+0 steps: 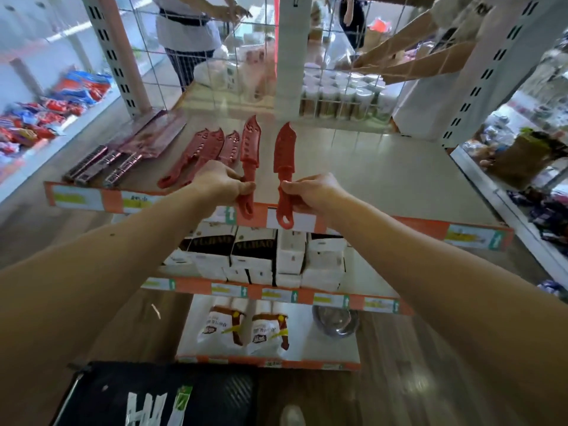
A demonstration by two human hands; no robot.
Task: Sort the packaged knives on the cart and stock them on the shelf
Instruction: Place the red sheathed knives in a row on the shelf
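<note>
the left hand [221, 187] had its fingers curled round the handle of one red sheathed knife [251, 146], and the right hand [310, 192] pinched a second red knife [285, 152] the same way, both tips pointing away over the top shelf [384, 179]. three more red knives [193, 149] lay in a row just left of them. the held handles hung in front of the price strip [461, 235], so a knife set down too near that edge would likely tip off toward the boxes [292, 256] below. a careless left-hand placement might knock the row askew.
</note>
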